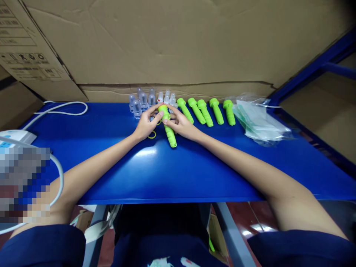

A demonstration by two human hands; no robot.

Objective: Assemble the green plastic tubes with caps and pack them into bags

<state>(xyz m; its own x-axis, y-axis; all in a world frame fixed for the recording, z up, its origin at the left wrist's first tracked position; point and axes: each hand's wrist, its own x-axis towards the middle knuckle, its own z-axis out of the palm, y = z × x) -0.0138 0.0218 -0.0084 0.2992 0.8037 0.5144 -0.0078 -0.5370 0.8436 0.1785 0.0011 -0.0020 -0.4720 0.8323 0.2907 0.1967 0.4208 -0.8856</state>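
Both my hands meet around the head of a lime-green, ribbed flashlight body [170,136]. Its narrow tail points towards me and rests low over the blue table. My left hand [146,124] grips the head from the left, thumb on top. From the right, my right hand [182,124] closes on it, with its fingertips at the far end of the head. A thin yellow ring [151,134] lies beside my left hand, and another is partly hidden by the fingers. Clear plastic caps [137,108] stand just beyond my left hand, along with smaller clear-and-white pieces [167,97].
Several more green flashlight bodies [205,113] lie in a row to the right. Past them is a clear plastic bag [258,120] with papers. White cables [59,109] and a power strip [19,137] occupy the left. Cardboard [167,44] walls the back of the blue table [167,178].
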